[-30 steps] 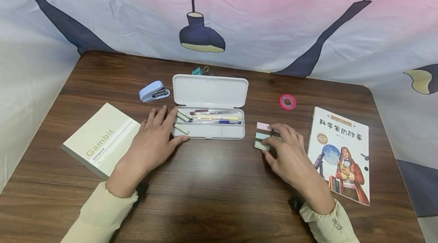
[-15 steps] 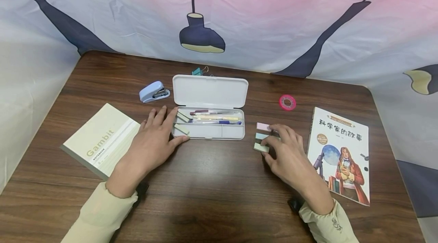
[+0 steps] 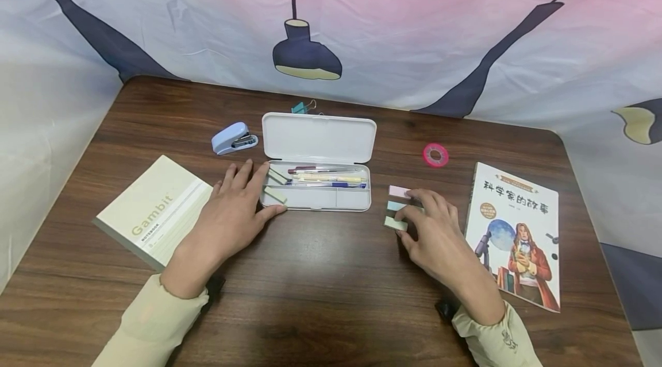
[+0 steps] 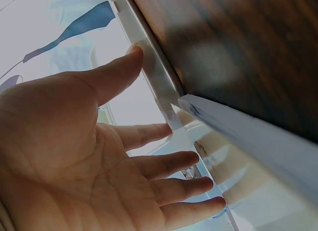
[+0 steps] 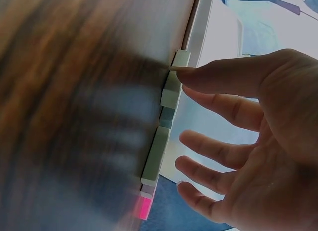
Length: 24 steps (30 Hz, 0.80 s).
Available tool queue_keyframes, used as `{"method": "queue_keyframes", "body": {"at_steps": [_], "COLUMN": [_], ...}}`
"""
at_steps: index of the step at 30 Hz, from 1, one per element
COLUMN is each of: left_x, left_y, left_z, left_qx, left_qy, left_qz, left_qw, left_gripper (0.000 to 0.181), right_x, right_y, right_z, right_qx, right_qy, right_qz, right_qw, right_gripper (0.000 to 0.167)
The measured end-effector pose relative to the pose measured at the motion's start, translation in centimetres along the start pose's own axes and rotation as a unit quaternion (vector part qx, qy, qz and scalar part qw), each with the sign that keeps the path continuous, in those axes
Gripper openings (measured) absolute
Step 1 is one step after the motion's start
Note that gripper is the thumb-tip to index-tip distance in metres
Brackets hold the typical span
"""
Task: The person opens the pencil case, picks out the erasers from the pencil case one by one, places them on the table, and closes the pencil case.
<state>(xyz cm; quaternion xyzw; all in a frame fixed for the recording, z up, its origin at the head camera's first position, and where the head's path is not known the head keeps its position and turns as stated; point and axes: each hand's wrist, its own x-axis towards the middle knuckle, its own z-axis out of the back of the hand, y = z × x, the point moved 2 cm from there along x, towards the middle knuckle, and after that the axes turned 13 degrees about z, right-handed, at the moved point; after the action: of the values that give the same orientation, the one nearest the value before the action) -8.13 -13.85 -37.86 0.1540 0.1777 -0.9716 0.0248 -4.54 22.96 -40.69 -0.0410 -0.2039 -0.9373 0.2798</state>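
My left hand (image 3: 227, 223) lies at the left end of an open white pencil case (image 3: 310, 199), fingers spread and fairly straight, with the thumb at its front edge. Inside the case are several pens (image 3: 326, 178) and pale green strips (image 3: 275, 194). To the right of the case, small blocks stand in a column: a pink one (image 3: 398, 190), a teal one (image 3: 395, 205) and a pale green block (image 3: 395, 222). My right hand (image 3: 434, 235) pinches the pale green block between thumb and index finger; its other fingers reach over the column. Their right ends are partly hidden.
A cream notebook (image 3: 155, 206) lies to the left, and an illustrated book (image 3: 517, 229) to the right. Behind stand a blue stapler (image 3: 231, 138), a teal binder clip (image 3: 299, 108) and a pink tape roll (image 3: 435, 155). A printed cloth (image 3: 388, 28) hangs behind the table.
The right index fingertip has shifted slightly left on the pale green block, which now sits a little straighter. My left hand and the pencil case have stayed put.
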Motion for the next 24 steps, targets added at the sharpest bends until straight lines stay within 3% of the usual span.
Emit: {"method": "queue_keyframes", "body": {"at_steps": [8,18,24], "left_x": [0.1,0.0,0.5], "left_y": [0.0,0.1,0.8], "left_z": [0.0,0.1,-0.6], "left_qx": [0.001,-0.006,-0.011], "left_qy": [0.004,0.001,-0.008], "left_qz": [0.002,0.002,0.0], "left_qw": [1.0,1.0,0.9999], "left_gripper": [0.088,0.088,0.089], "right_x": [1.0,3.5,5.3], "right_y": [1.9,3.9,4.9], "right_z": [1.7,2.0,1.5], "right_qx": [-0.004,0.011,0.021], "right_qy": [0.039,0.031,0.036], "right_qz": [-0.022,0.016,0.029], "right_qw": [0.999,0.9993,0.9987], "right_gripper": [0.021,0.018,0.019]}}
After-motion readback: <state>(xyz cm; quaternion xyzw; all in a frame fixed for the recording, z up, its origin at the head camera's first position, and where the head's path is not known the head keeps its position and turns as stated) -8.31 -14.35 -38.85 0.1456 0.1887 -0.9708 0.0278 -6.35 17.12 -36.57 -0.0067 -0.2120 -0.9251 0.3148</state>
